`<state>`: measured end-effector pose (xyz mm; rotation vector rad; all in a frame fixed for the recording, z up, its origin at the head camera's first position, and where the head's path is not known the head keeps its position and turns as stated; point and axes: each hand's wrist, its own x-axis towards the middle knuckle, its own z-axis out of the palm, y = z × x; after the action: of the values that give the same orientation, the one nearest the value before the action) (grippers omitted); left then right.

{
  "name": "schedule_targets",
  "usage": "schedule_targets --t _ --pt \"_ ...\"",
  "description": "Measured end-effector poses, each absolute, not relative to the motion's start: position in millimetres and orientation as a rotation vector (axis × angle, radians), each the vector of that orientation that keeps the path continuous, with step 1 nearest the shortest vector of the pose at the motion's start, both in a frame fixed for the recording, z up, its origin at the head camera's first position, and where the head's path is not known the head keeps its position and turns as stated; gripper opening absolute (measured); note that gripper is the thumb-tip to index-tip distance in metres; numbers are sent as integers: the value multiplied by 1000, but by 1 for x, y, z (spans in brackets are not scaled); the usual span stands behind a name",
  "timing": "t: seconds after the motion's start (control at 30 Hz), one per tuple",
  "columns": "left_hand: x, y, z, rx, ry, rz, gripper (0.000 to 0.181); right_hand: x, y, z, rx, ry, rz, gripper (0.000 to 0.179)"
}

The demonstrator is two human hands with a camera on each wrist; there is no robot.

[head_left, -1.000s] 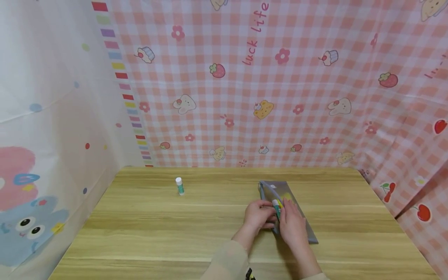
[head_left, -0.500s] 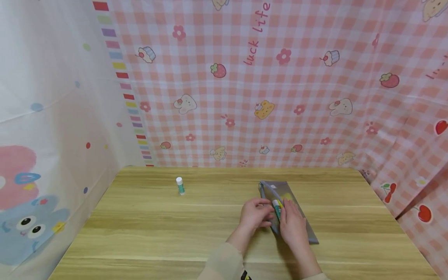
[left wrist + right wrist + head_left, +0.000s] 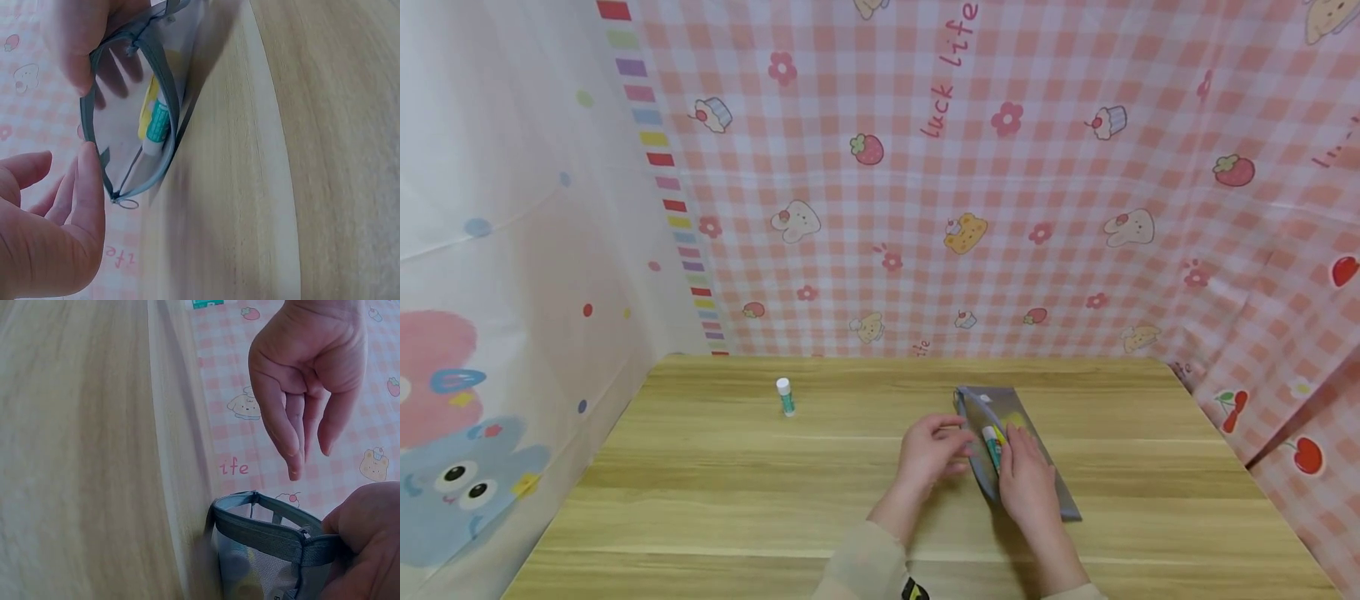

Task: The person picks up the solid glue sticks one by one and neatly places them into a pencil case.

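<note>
A grey mesh zipper pouch (image 3: 1003, 399) lies on the right of the table, its zipped mouth gaping toward the left. My right hand (image 3: 1028, 483) grips the pouch's upper rim, thumb on one side and fingers on the other. Through the mouth show a green-and-white glue stick (image 3: 157, 125) and a yellow item (image 3: 148, 107) beside it; the yellow item is partly hidden. Just left of the mouth hovers my left hand (image 3: 925, 454), holding nothing, its fingers loosely bent. In the right wrist view, the left hand (image 3: 306, 381) hangs past the pouch rim with a gap between them.
Another glue stick (image 3: 786, 400), white-capped, stands at the back left of the wooden table (image 3: 737, 500). A pink checked cloth (image 3: 887, 200) hangs behind the table's far edge, and a white printed cloth (image 3: 550, 275) hangs along the left.
My left hand has drawn back leftward from the pouch mouth, away from the glue stick inside. The right hand keeps its grip on the pouch, which stays in place.
</note>
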<state>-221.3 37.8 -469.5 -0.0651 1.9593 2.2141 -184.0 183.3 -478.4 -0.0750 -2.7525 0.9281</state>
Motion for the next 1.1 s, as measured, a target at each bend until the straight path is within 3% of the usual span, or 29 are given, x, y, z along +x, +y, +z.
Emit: schedule_targets --t 0.47,1.1 --pt "-226 17 -471 8 2113 2270 33 -185 183 -478 -74 -2769 934 43" --pt "-230 -11 -465 -104 2319 2269 42 -184 184 -479 -89 -2773 940 43"
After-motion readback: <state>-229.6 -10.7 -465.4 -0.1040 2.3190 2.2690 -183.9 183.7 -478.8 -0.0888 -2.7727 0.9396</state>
